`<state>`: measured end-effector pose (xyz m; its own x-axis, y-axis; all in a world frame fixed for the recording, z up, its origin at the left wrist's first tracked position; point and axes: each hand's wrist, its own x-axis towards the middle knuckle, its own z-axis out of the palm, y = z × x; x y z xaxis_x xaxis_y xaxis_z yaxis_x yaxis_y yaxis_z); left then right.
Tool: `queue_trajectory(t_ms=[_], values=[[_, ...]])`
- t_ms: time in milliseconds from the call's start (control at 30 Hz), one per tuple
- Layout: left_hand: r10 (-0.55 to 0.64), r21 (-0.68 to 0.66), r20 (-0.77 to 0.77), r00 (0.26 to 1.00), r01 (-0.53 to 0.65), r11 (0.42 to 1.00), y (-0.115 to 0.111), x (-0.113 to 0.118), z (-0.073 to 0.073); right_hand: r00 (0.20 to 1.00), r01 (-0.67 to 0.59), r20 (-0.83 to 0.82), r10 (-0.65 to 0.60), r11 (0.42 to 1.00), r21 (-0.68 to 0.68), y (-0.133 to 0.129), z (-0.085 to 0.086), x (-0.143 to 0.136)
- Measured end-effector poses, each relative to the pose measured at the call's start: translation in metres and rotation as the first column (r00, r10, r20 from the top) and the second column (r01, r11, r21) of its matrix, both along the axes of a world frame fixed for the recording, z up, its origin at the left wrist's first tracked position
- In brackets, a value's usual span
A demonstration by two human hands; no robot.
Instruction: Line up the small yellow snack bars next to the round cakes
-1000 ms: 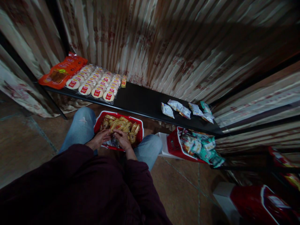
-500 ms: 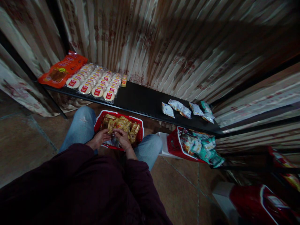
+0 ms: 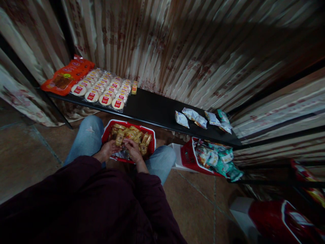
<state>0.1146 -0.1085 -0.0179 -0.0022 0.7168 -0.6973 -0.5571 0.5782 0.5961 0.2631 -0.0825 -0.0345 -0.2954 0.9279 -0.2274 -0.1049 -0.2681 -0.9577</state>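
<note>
Between my knees stands a red basket [image 3: 154,144] with a white rim, full of small golden-wrapped snack packs [image 3: 134,134]. My left hand [image 3: 109,149] is closed on one such snack pack [image 3: 119,138] over the basket's left part. Close by on the right, my right hand [image 3: 133,149] has its fingers bent at the same pack's edge; its fingertips seem to pinch there, though what they grip is too small to make out. On the black shelf [image 3: 152,106] just beyond, one small yellow pack [image 3: 134,87] stands at the end of the rows of round white packaged cakes [image 3: 104,88].
An orange snack bag [image 3: 68,75] lies at the shelf's left end, and several white packets [image 3: 194,117] lie toward its right. A second red basket [image 3: 188,154] with green and white bags is right of my knee. Another red container [image 3: 266,217] stands lower right.
The snack pack in my left hand has turned so that its broader face shows. My hands have hardly moved, and the shelf looks the same.
</note>
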Motion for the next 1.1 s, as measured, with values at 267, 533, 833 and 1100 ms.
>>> queue_trajectory(t_ms=[267,533,833,1100], values=[[0.008,-0.018,0.031,1.000,-0.007,1.000,-0.001,0.003,0.003,1.000,0.016,-0.010,-0.016,1.000,-0.008,-0.002,0.002,0.002],[-0.009,0.036,0.001,1.000,0.009,0.999,-0.003,0.004,-0.001,0.999,0.041,0.031,-0.041,0.999,-0.021,-0.004,0.007,0.004],[-0.069,0.188,-0.141,0.988,0.095,0.978,-0.007,0.009,-0.009,0.991,0.004,0.137,-0.010,0.999,0.042,-0.004,0.005,0.003],[-0.059,0.264,-0.429,0.902,0.188,0.946,-0.002,0.012,-0.014,0.968,-0.054,0.248,0.026,0.993,0.108,-0.006,0.004,0.003]])
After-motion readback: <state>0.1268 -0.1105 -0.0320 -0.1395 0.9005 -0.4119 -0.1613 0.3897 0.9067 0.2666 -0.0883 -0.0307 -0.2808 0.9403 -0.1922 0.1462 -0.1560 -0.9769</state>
